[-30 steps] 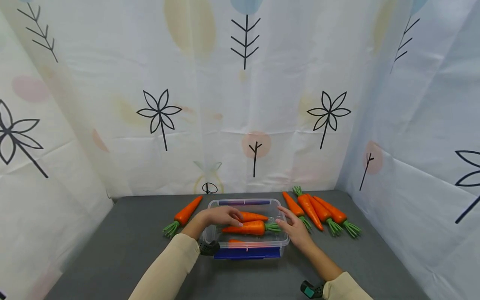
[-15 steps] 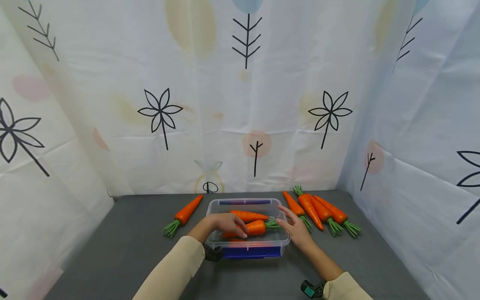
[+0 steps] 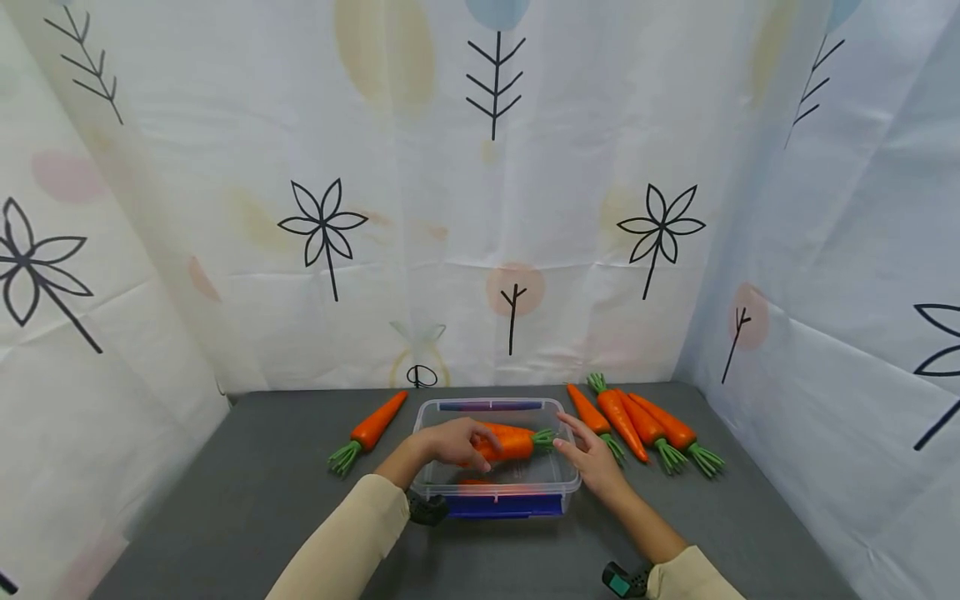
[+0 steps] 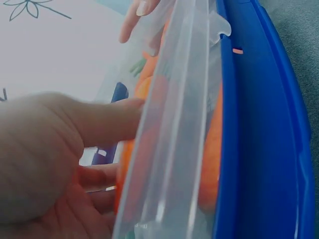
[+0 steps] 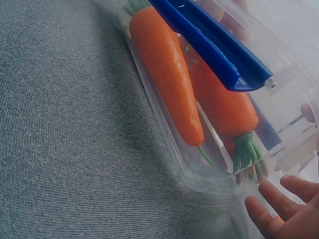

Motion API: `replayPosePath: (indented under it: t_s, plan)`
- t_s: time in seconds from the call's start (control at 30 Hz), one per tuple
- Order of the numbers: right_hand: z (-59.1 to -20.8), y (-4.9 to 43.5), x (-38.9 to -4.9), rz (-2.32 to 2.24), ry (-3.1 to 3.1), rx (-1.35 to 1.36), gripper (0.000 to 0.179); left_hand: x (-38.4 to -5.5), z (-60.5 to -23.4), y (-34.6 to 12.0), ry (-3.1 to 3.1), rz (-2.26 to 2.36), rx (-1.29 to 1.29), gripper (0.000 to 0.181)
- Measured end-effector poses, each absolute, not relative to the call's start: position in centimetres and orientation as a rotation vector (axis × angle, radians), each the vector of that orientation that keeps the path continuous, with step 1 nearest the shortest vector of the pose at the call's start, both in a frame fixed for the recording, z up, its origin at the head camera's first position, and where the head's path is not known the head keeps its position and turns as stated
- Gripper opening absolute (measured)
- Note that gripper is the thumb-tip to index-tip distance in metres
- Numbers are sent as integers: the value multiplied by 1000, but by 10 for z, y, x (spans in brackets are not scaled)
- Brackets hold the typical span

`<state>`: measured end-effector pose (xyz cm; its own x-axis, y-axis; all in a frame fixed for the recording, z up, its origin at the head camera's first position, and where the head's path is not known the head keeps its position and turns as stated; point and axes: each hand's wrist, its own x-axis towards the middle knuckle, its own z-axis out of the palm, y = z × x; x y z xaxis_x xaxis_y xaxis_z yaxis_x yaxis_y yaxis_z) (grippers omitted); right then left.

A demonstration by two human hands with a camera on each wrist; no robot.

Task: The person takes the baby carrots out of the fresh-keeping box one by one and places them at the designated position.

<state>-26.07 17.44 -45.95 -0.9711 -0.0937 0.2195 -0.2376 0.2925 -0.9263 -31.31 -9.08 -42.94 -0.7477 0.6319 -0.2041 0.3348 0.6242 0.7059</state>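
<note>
A clear plastic container (image 3: 525,490) with blue latches stands on the grey table, several carrots inside. My left hand (image 3: 453,442) reaches over its left side and grips an orange carrot (image 3: 519,446), whose green top points right. In the left wrist view, the thumb (image 4: 112,119) lies on one side of that carrot; the container wall partly covers the grip. Another carrot (image 5: 167,74) lies along the front wall in the right wrist view. My right hand (image 3: 596,467) rests at the container's right end, fingers spread and relaxed, holding nothing.
One carrot (image 3: 375,423) lies left of the container. Several more carrots (image 3: 626,417) lie in a group on the right, close to my right hand. A patterned white cloth (image 3: 450,317) hangs behind and at both sides of the table (image 3: 262,467).
My left hand has moved right and a little forward onto the carrot. That carrot has shifted back against the one behind it. The right hand has stayed at the container's end.
</note>
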Motion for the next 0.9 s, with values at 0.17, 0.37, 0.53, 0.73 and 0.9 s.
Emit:
replayPosePath:
  t_s: [0.17,0.37,0.53,0.73,0.9]
  plan:
    - [-485,181,-278,1745,-2434,291,50,-313,-430,-90,2429,1030,752,20]
    - [-485,181,-277,1751,-2422,302,49,-309,-426,-93,2491,1007,784,13]
    - [-486,181,-277,1750,-2422,307,50,-306,-417,-100,2550,955,864,12]
    - [-488,182,-278,1707,-2427,287,48,-304,-402,-114,2560,1054,849,14]
    - [-489,182,-279,1702,-2439,277,48,-299,-392,-129,2580,1137,832,29]
